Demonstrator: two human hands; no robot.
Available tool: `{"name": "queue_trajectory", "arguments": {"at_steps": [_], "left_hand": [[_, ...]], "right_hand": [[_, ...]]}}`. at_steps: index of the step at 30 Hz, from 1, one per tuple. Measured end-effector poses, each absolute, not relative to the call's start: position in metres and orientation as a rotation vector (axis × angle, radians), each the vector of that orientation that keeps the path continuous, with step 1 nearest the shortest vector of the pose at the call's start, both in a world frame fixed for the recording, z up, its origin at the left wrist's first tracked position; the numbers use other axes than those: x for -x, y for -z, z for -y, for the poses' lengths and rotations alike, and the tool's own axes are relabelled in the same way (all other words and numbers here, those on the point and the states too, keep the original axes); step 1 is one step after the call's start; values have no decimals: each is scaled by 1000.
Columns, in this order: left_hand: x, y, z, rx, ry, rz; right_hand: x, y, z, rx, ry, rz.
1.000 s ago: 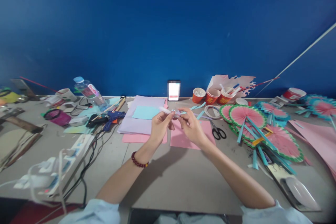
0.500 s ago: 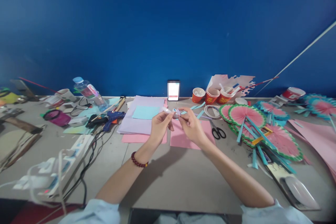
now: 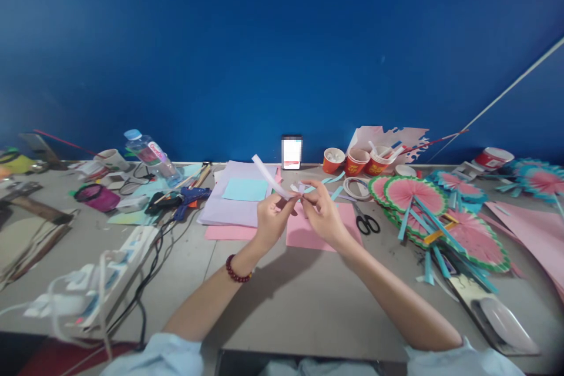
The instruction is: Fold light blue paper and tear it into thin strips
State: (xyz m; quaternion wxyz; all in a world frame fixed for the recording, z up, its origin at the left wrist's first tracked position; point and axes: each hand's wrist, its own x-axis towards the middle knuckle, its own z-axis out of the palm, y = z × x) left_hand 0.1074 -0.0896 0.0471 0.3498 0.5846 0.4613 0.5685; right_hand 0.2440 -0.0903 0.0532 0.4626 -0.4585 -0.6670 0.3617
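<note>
Both of my hands meet above the grey table [image 3: 286,299], over a pink sheet [image 3: 308,234]. My left hand [image 3: 271,222] pinches a narrow white paper strip [image 3: 267,176] that sticks up and to the left from its fingertips. My right hand [image 3: 324,216] pinches the strip's other, folded end between thumb and fingers. A red bead bracelet [image 3: 238,270] circles my left wrist.
Lilac and light blue sheets [image 3: 240,197] lie behind my hands, scissors [image 3: 366,222] to the right. Pink-and-green paper fans [image 3: 436,217] with blue strips fill the right side. Orange cups [image 3: 356,161], a phone [image 3: 291,151], a bottle [image 3: 152,155], a glue gun [image 3: 185,197] and a power strip [image 3: 110,264] with cables lie around.
The white strip, before short and tucked between my fingertips, now stretches up and to the left from my left hand. Both hands stayed nearly in place.
</note>
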Motion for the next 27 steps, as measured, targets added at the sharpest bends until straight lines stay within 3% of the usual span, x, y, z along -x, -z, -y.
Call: {"name": "queue_trajectory", "arguments": {"at_steps": [27], "left_hand": [[-108, -52, 85, -1292, -1392, -1077]], "right_hand": [[-247, -45, 80, 1208, -793, 1622]]}}
